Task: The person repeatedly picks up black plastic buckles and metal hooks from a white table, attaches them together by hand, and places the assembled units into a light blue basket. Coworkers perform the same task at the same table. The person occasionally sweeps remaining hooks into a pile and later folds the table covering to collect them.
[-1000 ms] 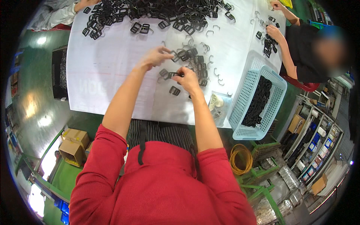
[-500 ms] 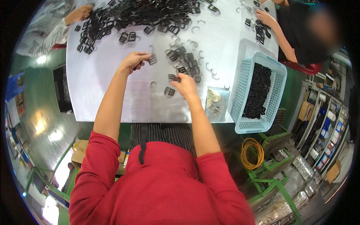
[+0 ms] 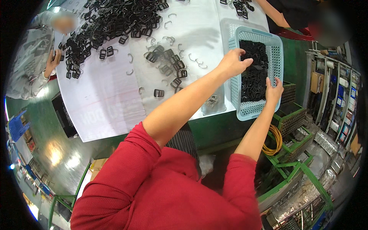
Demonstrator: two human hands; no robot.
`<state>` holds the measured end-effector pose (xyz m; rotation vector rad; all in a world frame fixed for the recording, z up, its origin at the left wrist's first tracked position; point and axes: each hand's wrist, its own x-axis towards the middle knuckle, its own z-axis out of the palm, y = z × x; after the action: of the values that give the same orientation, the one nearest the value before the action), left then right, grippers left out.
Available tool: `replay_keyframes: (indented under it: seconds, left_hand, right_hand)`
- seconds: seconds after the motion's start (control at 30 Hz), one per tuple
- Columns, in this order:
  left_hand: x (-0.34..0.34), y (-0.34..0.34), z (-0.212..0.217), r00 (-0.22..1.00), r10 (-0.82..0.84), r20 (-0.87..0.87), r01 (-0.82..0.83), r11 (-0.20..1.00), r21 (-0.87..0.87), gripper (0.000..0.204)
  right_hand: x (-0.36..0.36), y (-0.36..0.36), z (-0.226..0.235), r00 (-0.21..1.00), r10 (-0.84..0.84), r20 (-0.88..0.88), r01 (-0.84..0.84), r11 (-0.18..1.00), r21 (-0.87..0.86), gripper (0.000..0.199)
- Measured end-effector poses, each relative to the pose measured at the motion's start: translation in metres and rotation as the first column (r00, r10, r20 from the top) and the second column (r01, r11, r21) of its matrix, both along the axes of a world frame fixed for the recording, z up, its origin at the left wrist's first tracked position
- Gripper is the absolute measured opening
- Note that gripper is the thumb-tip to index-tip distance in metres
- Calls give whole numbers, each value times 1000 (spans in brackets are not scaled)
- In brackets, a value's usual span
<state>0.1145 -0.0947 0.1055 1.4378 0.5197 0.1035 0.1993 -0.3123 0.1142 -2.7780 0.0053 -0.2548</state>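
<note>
Both my hands are at a light-blue perforated basket (image 3: 275, 53) at the table's right edge, which holds many black plastic strap buckles (image 3: 250, 86). Over the basket's left side, my left hand (image 3: 233, 63) has thumb and forefinger apart, with nothing visible between them. My right hand (image 3: 273, 91) is at the near right side of the basket, fingers pointing up and apart, apparently holding nothing. Left of my left arm lies a loose cluster of black buckles (image 3: 168, 61) on the white table, with thin curved trimmings (image 3: 198, 63) around it.
A large heap of buckles (image 3: 119, 19) covers the far left of the white table (image 3: 103, 88). A clear bag (image 3: 213, 105) lies at the near edge. Co-workers sit at left and far right; the left one's hand (image 3: 53, 63) holds a dark piece. A yellow hose coil (image 3: 273, 142) hangs below the basket.
Both hands have moved right from the buckle cluster to the basket. The pieces they were handling no longer show in them. The whole view has swung to the right.
</note>
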Motion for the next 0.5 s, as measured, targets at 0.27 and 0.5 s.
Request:
replay_keyframes:
  seconds: [0.27,0.5]
  left_hand:
    - [-130,126,-113,865,490,-111,-133,436,890,41]
    - [-172,161,-123,896,382,-224,-101,668,737,40]
  right_hand:
    - [-111,160,-47,672,740,33,-727,651,217,20]
    - [-130,281,-111,567,759,-321,-779,620,89,30]
